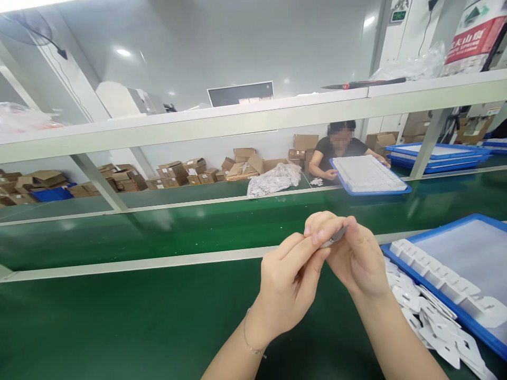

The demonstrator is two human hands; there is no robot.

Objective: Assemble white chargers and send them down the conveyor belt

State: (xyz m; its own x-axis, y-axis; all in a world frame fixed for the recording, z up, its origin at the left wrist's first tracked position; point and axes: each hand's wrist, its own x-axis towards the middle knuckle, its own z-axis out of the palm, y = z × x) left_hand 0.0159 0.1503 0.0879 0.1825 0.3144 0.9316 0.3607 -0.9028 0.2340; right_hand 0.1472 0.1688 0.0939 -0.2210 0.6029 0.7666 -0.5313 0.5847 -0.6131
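Note:
Over the green work surface [119,322], my left hand [291,277] and my right hand [356,253] meet around one small, thin, light-grey piece [335,237]. It is seen nearly edge-on, and fingers hide much of it. My left thumb and fingers pinch its near end, while my right fingers close on the far end. To the right of my right wrist lies a loose heap of flat white plastic pieces [431,322] with small holes. Beside the heap sits a blue-rimmed tray [479,219] with a row of white pieces [439,274] standing along its near side.
A long green belt [178,227] runs behind the pale rail [158,265]. Across it, a person [344,150] handles a filled blue tray [370,174] near a plastic bag of white pieces [275,179]. A shelf [237,113] crosses above, carrying a dark pointed tool [364,84].

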